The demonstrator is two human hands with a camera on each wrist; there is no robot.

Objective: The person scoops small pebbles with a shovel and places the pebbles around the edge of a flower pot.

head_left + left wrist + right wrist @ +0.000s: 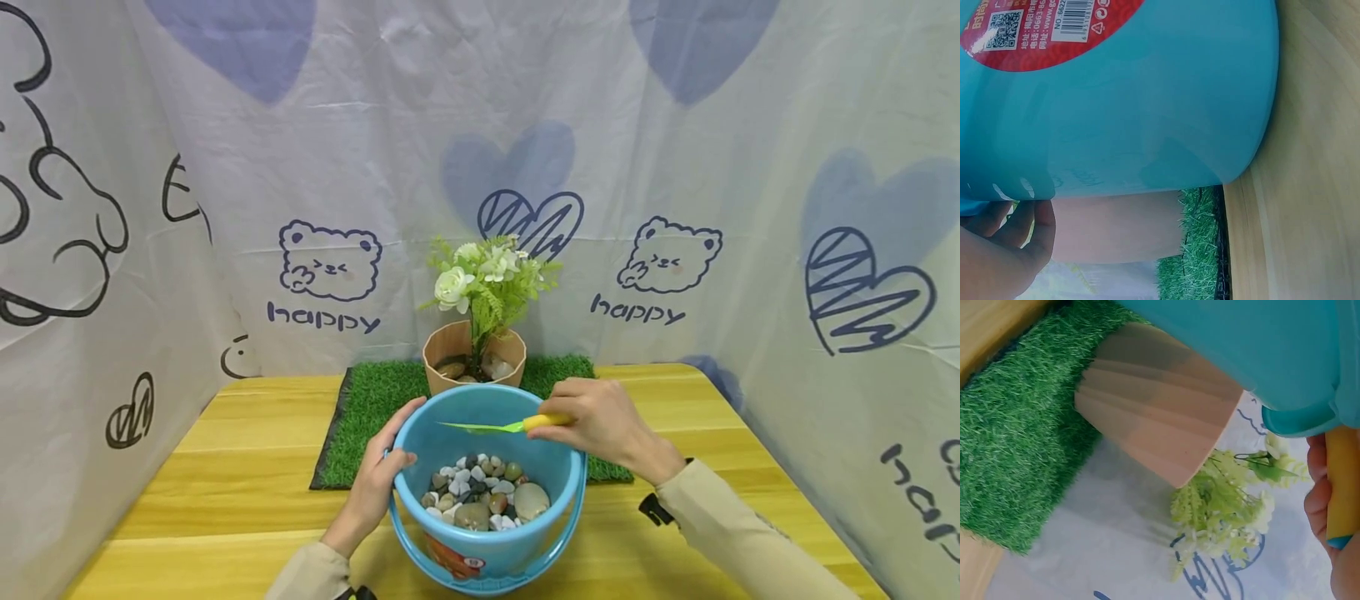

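Note:
A blue bucket (pixel 487 546) with pebbles and several larger stones (pixel 472 516) inside stands in front of the flower pot. My left hand (pixel 375 479) grips its left rim, thumb over the inside; in the left wrist view the fingers of that hand (pixel 1016 234) lie against the bucket's outer wall (pixel 1147 106). My right hand (pixel 600 421) holds a small shovel by its yellow handle (pixel 546 421), also seen in the right wrist view as a yellow handle (pixel 1342 487). The shovel's green blade (pixel 483 427) points left, above the stones within the bucket's opening.
Behind the bucket, a tan pot (pixel 474 383) with white flowers (pixel 454 287) and green leaves stands on an artificial grass mat (pixel 375 400). The mat lies on a yellow wooden table (pixel 247 450). Printed cloth (pixel 420 167) hangs behind and at both sides.

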